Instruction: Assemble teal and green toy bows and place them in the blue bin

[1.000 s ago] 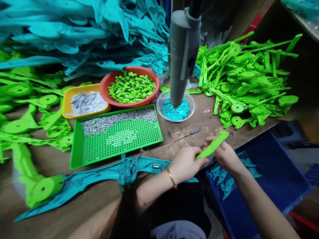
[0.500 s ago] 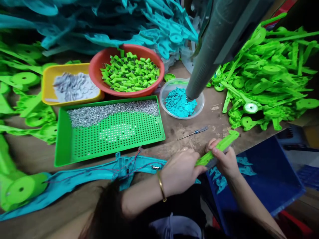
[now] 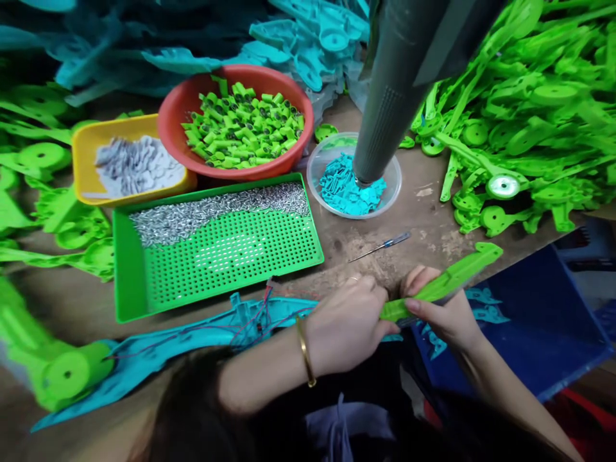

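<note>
A long lime-green plastic part is held between my two hands, its hooked end pointing to the upper right. My left hand, with a gold bangle at the wrist, is closed around the part's lower-left end. My right hand grips it farther along, the thumb on top and fingers curled behind. Under my left forearm lies a long blue plastic part with thin red and dark wires along it. The blue part's right end is partly hidden by my hand. A round green housing is at its left end.
A green perforated tray holds small metal screws. Behind are a red bowl of green motor-like pieces, a yellow tray and a clear tub. A screwdriver, grey pole, green pile and blue bin are nearby.
The green part's hooked end has moved right and sticks out farther past my right hand. My right hand has shifted slightly right. The view has also shifted a little.
</note>
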Demonstrator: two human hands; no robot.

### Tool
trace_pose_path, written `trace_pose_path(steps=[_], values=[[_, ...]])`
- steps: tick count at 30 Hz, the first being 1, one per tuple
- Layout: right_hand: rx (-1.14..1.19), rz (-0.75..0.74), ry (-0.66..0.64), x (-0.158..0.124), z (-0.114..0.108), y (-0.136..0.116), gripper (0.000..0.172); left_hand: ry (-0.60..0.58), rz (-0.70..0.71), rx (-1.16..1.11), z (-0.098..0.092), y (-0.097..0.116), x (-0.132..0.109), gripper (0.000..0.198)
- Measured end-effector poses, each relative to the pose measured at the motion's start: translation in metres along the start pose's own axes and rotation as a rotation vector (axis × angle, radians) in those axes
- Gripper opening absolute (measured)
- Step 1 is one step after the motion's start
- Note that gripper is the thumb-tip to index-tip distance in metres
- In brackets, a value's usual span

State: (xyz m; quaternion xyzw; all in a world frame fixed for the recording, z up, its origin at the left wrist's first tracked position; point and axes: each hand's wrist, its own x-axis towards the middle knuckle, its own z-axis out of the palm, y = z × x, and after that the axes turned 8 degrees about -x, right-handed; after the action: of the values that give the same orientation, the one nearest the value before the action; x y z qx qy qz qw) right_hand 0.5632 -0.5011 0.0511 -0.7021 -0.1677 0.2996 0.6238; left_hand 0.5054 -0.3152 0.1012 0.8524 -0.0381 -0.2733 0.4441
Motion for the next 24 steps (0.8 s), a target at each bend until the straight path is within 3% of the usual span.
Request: trace_pose_path(steps=[2, 5, 11, 16, 20, 24], values=[[0.026, 0.058, 0.000, -0.005, 0.000, 0.000, 0.020, -0.044, -0.016, -0.011, -0.006, -0.001, -0.002, 0.023], [0.047, 0.169, -0.010, -0.014, 0.007, 0.001, 0.044, -0.012, 0.026, -0.059, -0.005, -0.004, -0.001, 0.016], [-0.121, 0.039, 0.075, -0.023, 0.023, 0.003, 0.023, 0.062, 0.071, -0.013, 0.006, -0.005, -0.003, 0.009], [-0.147, 0.043, 0.034, -0.020, 0.015, 0.001, 0.024, -0.032, 0.029, 0.059, -0.007, 0.000, -0.011, 0.024], [-0.043, 0.245, 0.093, -0.024, 0.021, 0.001, 0.037, -0.084, -0.022, 0.091, -0.019, -0.001, -0.014, 0.019], [0.207, 0.403, 0.072, -0.037, 0.044, 0.000, 0.059, -0.029, -0.017, 0.046, -0.021, -0.004, -0.013, 0.020]])
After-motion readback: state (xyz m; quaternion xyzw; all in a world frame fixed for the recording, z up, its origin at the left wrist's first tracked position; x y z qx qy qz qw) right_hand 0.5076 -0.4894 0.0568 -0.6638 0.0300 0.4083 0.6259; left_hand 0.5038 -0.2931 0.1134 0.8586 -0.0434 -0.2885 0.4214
